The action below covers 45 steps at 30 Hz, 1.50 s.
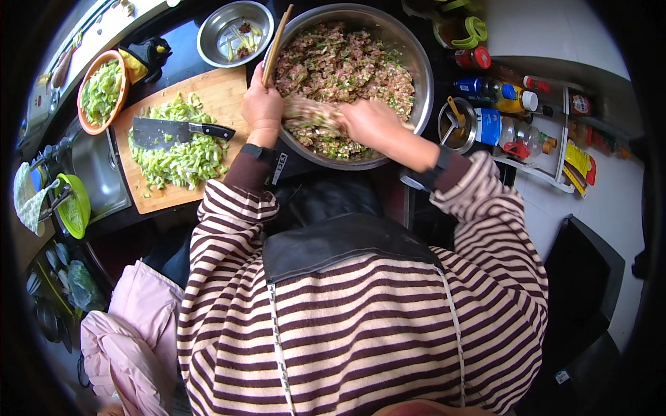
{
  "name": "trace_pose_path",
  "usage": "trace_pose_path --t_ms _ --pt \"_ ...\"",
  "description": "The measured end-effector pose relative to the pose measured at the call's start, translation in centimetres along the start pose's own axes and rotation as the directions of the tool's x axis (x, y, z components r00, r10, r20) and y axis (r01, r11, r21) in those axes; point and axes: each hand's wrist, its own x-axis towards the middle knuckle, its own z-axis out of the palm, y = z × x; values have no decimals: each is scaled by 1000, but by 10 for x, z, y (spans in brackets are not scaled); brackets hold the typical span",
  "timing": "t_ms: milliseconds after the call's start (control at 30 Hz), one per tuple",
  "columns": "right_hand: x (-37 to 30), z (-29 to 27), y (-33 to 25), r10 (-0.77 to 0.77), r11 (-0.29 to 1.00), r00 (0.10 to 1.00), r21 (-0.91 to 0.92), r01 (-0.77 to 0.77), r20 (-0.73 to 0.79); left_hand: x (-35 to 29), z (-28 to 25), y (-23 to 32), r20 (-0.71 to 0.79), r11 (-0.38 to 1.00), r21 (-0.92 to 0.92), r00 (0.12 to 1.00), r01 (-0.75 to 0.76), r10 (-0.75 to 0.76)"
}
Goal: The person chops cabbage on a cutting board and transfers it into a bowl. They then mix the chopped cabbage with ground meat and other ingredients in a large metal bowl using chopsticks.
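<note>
A large metal bowl (424,104) holds minced meat (333,59) mixed with chopped greens. My left hand (262,105) is closed on its left rim. A pair of wooden chopsticks (280,40) leans on that rim, the lower end at my left thumb. Over the near part of the bowl, my right hand (374,126) is closed and slightly blurred. A pale stick end shows beside it, and a streaked clump of meat is at its fingers; what it grips is not clear. On a wooden cutting board (232,87), a cleaver (163,132) lies across chopped green vegetable (184,166).
Behind the board stands a small metal bowl (208,52) with scraps in liquid. An orange bowl (123,93) of chopped greens sits near the sink (100,166), with a green basin (82,208) beyond. Bottles (517,132) and a lidded jar (473,58) crowd the right side.
</note>
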Motion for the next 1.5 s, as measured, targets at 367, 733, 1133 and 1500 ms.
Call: trace_pose_path --t_ms 367,733,1133,1500 --pt "9 -33 106 99 909 951 -363 -205 -292 -1 1 -3 -49 998 -37 997 -56 54" --pt "64 -31 29 -66 967 974 -256 9 -216 0 -1 0 -42 999 -32 998 -40 38" --pt "-38 -2 54 36 926 995 -371 -70 -97 0 3 -4 -42 997 -76 999 -27 24" --pt "83 -70 -11 -754 450 657 -722 526 9 1 9 -10 -76 965 -261 997 12 -33"
